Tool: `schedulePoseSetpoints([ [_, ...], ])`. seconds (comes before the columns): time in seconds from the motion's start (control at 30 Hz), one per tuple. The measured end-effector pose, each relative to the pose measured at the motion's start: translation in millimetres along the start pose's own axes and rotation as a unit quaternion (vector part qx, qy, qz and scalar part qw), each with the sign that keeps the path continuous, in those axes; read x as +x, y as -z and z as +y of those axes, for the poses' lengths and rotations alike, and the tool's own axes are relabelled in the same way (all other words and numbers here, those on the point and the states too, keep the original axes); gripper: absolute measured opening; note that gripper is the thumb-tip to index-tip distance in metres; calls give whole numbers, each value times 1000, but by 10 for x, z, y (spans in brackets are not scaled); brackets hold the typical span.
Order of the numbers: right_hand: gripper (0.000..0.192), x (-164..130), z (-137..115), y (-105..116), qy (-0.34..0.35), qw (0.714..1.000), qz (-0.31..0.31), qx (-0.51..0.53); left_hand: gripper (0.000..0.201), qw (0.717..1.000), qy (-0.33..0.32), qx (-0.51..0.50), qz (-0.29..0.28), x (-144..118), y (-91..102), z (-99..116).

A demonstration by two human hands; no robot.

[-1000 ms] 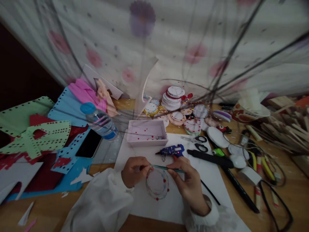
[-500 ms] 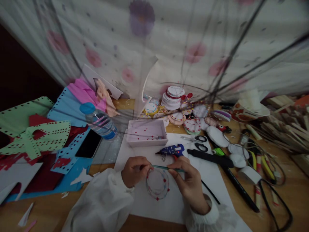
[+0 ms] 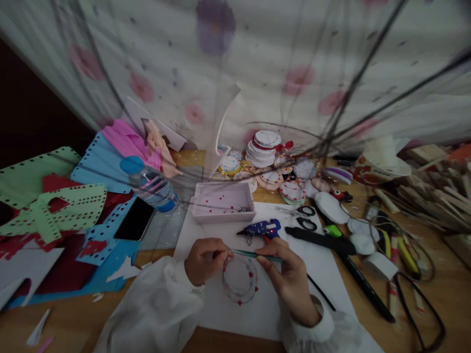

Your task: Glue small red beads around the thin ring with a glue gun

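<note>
While the left hand (image 3: 206, 262) is pinching the beaded ring (image 3: 240, 303) at its upper edge, the right hand (image 3: 285, 274) is clamping teal tweezers (image 3: 245, 253) between thumb and fingers. Ring is showing over white paper (image 3: 235, 321), contact unclear; glue gun (image 3: 260, 228) is lying beyond.

Left hand (image 3: 208, 261), as I see it: fingers curled, thumb and forefinger pinched. Right hand (image 3: 286, 278) opposite, well apart, likewise in a pinch. Both forearms (image 3: 160, 301) white-sleeved, angled inward.
</note>
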State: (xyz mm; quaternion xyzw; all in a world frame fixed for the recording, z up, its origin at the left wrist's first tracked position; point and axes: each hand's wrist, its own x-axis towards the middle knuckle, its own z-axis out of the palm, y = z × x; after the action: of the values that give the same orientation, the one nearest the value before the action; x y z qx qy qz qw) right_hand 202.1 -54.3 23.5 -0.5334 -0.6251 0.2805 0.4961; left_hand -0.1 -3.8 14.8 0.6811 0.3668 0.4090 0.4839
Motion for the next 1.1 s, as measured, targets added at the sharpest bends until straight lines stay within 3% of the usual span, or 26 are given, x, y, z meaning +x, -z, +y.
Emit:
schedulePoseSetpoints([
  [0.37,6,15,14,-9,15,1000,3,-5,21,1000,-17,11,5,-6,-9,5],
  [0.87,6,1,-12,9,22,999,29,-9,25,1000,12,-19,1,0,8,15],
  [0.97,6,-12,-39,10,63,996,63,-32,29,1000,8,-26,-3,-6,15,-5],
  [1.1,16,0,-124,-40,170,972,106,-121,32,999,-45,-18,-13,11,6,-31],
])
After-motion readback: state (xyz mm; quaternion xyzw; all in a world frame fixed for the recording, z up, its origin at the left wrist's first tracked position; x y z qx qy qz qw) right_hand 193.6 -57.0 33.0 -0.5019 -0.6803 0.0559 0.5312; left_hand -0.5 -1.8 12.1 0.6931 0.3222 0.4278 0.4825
